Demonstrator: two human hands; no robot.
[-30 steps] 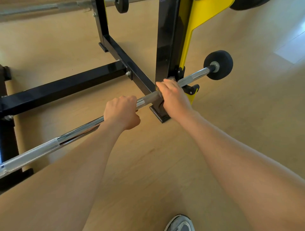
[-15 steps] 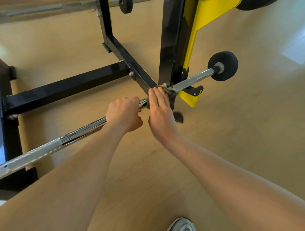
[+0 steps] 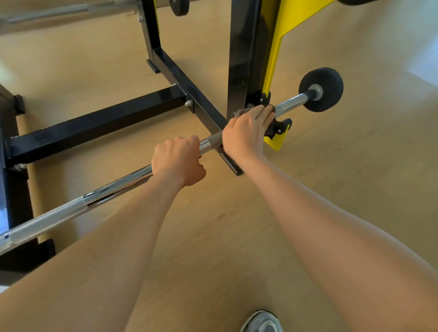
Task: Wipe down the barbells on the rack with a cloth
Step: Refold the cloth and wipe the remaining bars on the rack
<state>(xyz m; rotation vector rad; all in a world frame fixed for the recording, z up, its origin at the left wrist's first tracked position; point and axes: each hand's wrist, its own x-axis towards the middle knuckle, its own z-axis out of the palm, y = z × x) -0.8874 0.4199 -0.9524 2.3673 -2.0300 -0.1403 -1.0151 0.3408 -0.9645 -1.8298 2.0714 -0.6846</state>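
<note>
- Nearest of all, well short of the black upright, one grey shoe peeks in on the wooden floor.
- Up the forearms we go: the left hand is a closed fist wrapped over the barbell, a little to the left of the upright, knuckles on top.
- The right hand sits right at the foot of the upright, fingers curled over the bar with the dark cloth bunched underneath, tufts poking out past the fingertips.
- The barbell itself runs from low left, across the front of the upright and out to the right, sitting low on the rack by the yellow bracket.
- To do this stroke well, I'd say: get the cloth right round the bar, squeeze, and twist while sliding, with the left fist stopping any roll.
- Watch that hook beside the upright; the cloth could snag there. The knurled stretch far left of the upright probably wants a firmer rub.
- Right of the upright, the end disc caps the bar.
- Far beyond the upright, top left, a second barbell lies blurred, a small disc near it.
- The count: two hands, one cloth, two barbells in view, one shoe, two discs plain, plus a sliver of a third at the top edge.
</note>
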